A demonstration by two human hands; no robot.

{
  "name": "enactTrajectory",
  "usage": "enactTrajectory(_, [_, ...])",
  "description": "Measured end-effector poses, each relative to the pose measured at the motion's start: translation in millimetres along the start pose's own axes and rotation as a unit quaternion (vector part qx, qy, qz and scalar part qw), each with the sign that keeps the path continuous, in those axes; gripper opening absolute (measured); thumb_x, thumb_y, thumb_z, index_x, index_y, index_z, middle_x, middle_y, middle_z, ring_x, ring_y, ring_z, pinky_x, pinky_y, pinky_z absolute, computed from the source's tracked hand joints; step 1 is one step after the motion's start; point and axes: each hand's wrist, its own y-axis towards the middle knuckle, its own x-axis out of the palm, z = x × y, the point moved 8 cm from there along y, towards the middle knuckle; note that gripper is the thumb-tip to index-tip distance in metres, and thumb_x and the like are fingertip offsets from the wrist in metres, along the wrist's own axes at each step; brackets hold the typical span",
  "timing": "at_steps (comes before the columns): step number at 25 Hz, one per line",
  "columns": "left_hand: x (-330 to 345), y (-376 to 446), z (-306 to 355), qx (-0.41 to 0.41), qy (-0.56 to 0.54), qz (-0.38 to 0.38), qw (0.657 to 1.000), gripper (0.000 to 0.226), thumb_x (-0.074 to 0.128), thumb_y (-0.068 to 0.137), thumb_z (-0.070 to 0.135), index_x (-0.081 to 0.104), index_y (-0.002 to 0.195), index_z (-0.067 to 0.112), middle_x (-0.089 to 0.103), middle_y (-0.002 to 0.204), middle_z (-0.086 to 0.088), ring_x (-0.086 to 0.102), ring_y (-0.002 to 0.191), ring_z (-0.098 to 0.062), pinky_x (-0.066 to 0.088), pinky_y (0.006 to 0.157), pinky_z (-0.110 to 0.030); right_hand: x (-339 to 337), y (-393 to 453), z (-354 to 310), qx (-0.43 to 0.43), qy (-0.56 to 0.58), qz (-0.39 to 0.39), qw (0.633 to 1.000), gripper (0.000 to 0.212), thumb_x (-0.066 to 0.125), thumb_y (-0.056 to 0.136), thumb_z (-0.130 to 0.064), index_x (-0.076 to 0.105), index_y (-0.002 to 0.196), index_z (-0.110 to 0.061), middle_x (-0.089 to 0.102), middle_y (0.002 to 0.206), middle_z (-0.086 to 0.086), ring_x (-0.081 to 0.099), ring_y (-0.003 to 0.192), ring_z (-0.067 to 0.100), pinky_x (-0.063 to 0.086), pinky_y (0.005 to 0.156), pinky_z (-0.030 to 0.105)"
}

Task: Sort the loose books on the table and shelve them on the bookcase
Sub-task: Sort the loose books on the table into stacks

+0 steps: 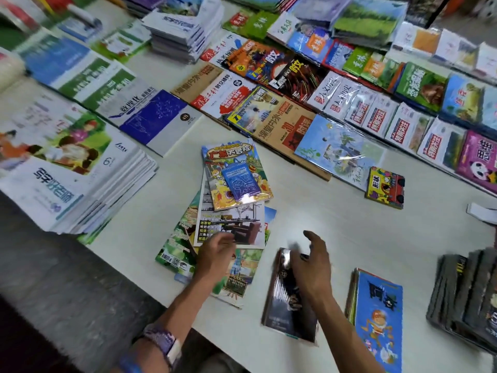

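Resting on a loose pile of books near the table's middle, the left hand has relaxed fingers, grasping nothing. To its right, the right hand hovers, fingers spread, over a dark book whose long axis runs near-to-far.

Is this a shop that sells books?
Probably a bookshop or book stall: rows of shrink-wrapped books overlap like a display, with stacks of identical workbooks on the white table.

table: white, glossy | floor: grey, speckled
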Motion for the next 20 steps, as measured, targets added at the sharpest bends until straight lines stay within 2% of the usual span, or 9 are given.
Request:
enactTrajectory(2, [-29.7,26.7,12.9,0.015,0.009,0.042,0.999,0.022,0.063,0.091,0.009,0.063,0.111,0.019,0.066,0.115,-0.002,0.062,0.104,-0.019,0.05,0.077,-0.025,23.9,39.1,-42.1,-0.018,0.004,-0.041,0.999,0.05,0.065,0.093,-0.013,0.052,0.14,-0.02,0.054,0.145,0.003,0.054,0.128,0.028,0.048,0.103,0.041])
enactTrajectory(5, [-49.9,56.6,19.0,0.064,0.142,0.019,0.988,0.049,0.062,0.091,0.013,0.05,0.138,0.021,0.045,0.146,-0.004,0.045,0.132,-0.021,0.042,0.101,-0.032,60.9,102.2,-101.0,-0.024,-0.038,-0.078,0.996,0.055,0.067,0.093,-0.017,0.046,0.144,-0.014,0.058,0.139,0.012,0.06,0.119,0.033,0.051,0.097,0.042])
enactTrajectory(8, [-36.7,64.2,-3.4,0.135,0.385,-0.067,0.91,0.075,0.064,0.088,0.011,0.029,0.153,0.026,0.005,0.166,0.001,0.007,0.152,-0.023,0.031,0.118,-0.042,101.0,147.1,-106.1,0.088,-0.055,-0.141,0.984,0.065,0.075,0.087,-0.021,0.041,0.139,-0.004,0.059,0.117,0.012,0.064,0.107,0.033,0.054,0.093,0.044])
enactTrajectory(10, [-27.8,60.7,-20.7,0.163,0.432,-0.093,0.882,0.098,0.064,0.083,0.001,0.007,0.157,0.031,-0.019,0.164,0.006,-0.012,0.152,-0.02,0.035,0.116,-0.043,111.1,157.2,-98.3,0.117,-0.074,-0.103,0.985,0.061,0.079,0.082,-0.023,0.048,0.131,-0.004,0.065,0.122,0.017,0.065,0.11,0.035,0.054,0.095,0.045])
enactTrajectory(13, [-29.6,61.9,-24.7,0.171,0.432,-0.126,0.876,0.102,0.064,0.085,0.004,-0.003,0.155,0.034,-0.031,0.158,0.011,-0.02,0.15,-0.017,0.04,0.112,-0.041,99.6,146.4,-101.8,0.103,-0.055,0.008,0.993,0.053,0.074,0.084,-0.02,0.057,0.133,-0.007,0.068,0.127,0.017,0.065,0.114,0.034,0.05,0.091,0.035])
enactTrajectory(15, [-36.2,63.9,-22.5,0.171,0.416,-0.157,0.879,0.094,0.065,0.087,0.01,0.004,0.156,0.035,-0.028,0.157,0.014,-0.016,0.151,-0.014,0.04,0.112,-0.043,91.7,137.8,-112.2,0.059,0.021,0.019,0.998,0.039,0.071,0.08,-0.021,0.067,0.119,-0.014,0.074,0.108,0.013,0.071,0.097,0.033,0.055,0.084,0.034])
enactTrajectory(17, [-41.4,68.3,-19.0,0.157,0.356,-0.178,0.904,0.076,0.062,0.091,0.015,0.024,0.154,0.032,-0.016,0.162,0.014,-0.01,0.152,-0.012,0.031,0.117,-0.041,93.2,119.3,-103.8,0.056,0.107,-0.011,0.993,0.028,0.071,0.077,-0.017,0.071,0.104,-0.019,0.073,0.082,0.001,0.071,0.07,0.022,0.06,0.07,0.037])
enactTrajectory(18, [-45.5,70.0,-14.7,0.146,0.294,-0.168,0.93,0.06,0.06,0.093,0.015,0.041,0.149,0.029,-0.003,0.165,0.012,-0.001,0.153,-0.012,0.028,0.117,-0.032,96.6,108.2,-91.4,0.07,0.126,-0.028,0.989,0.025,0.072,0.08,-0.01,0.072,0.103,-0.017,0.07,0.075,-0.003,0.068,0.061,0.015,0.058,0.062,0.031])
enactTrajectory(20, [-63.9,73.1,-6.0,0.109,0.16,-0.073,0.978,0.032,0.06,0.093,0.013,0.065,0.125,0.016,0.035,0.156,0.001,0.03,0.147,-0.018,0.03,0.105,-0.018,106.0,78.8,-57.0,0.107,0.132,-0.065,0.983,0.029,0.07,0.084,0.002,0.072,0.109,-0.012,0.071,0.077,-0.002,0.066,0.055,0.011,0.057,0.058,0.028])
